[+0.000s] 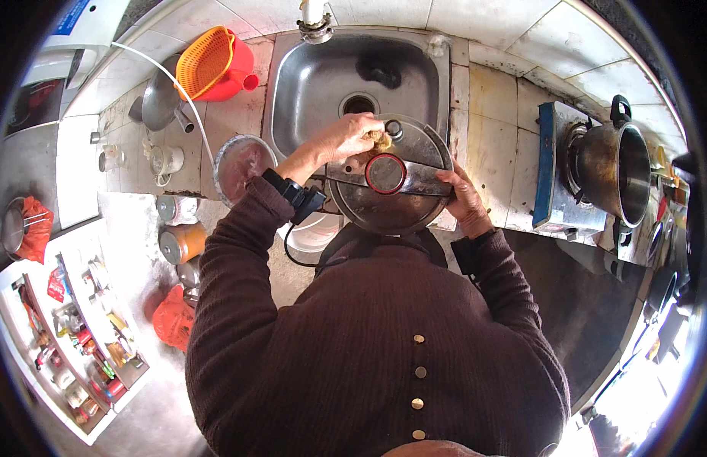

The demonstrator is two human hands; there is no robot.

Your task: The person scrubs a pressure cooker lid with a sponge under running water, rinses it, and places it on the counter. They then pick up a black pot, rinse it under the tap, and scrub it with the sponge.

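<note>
A round metal pressure-cooker lid (pixel 382 214) is held over the front edge of the stainless steel sink (pixel 307 85). It carries a flat metal crossbar and a red-ringed disc (pixel 386 173) at its centre. My right hand (pixel 466 200) grips the lid at its right rim, by the end of the crossbar. In my left hand (pixel 349 137) is a yellowish scrubbing pad (pixel 380 139), pressed to the lid's upper side near a black knob (pixel 394 129). The fingers partly hide the pad. Behind the lid shows the sink's drain (pixel 359 104).
Left of the sink stand a basin (pixel 236 163), a red plastic ladle with an orange colander (pixel 207 63), and a wok (pixel 162 94). A deep metal pot (pixel 613 171) sits tilted-looking on a gas stove (pixel 559 188) at right. A tap (pixel 315 28) overhangs the sink.
</note>
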